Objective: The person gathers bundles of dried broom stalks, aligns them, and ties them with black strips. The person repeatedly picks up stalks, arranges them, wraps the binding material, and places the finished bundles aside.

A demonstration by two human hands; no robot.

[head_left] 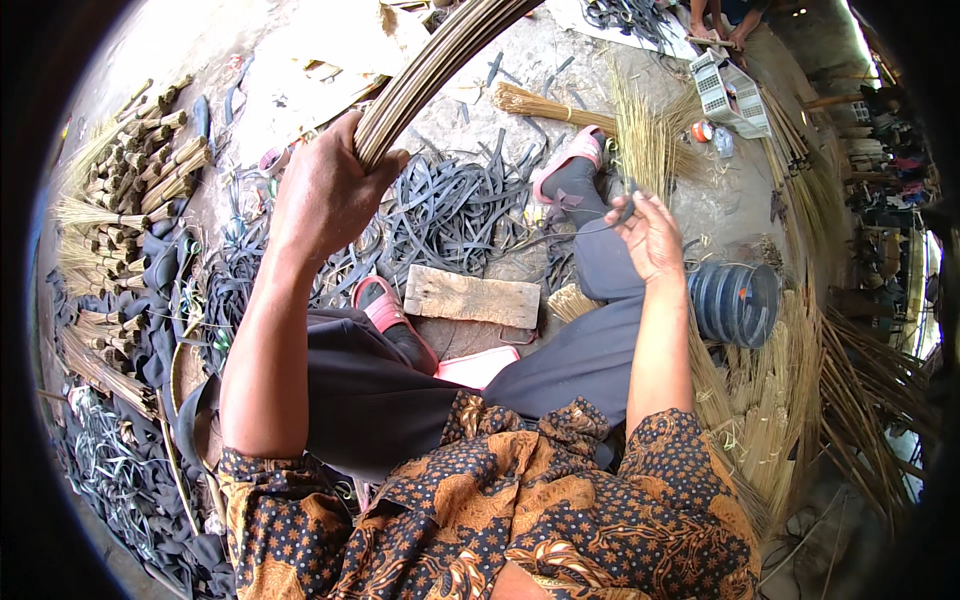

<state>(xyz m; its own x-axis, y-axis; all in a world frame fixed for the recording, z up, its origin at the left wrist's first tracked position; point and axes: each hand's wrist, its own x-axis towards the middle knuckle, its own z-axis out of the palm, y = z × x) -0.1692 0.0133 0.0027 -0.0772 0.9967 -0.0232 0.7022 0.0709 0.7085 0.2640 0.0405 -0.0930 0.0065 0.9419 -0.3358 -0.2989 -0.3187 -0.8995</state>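
Observation:
My left hand point(325, 190) is wrapped round the lower end of a bundle of thin brown sticks point(425, 75), which slants up and to the right past the top of the picture. My right hand point(652, 237) is raised over my right knee, its fingers bent together on a dark rubber strip point(628, 207). A thin length of it seems to trail left over my leg. Between my feet and beyond lies a tangled heap of black rubber strips point(450, 210). Close to me on the floor is a worn wooden board point(472, 296).
Stacked stick bundles point(130, 200) line the left side. At right stand a ribbed dark bucket point(735, 303) and many loose pale sticks point(760, 420). Farther off are a tied bundle point(550, 103), a white crate point(730, 95) and another person's hands point(738, 38).

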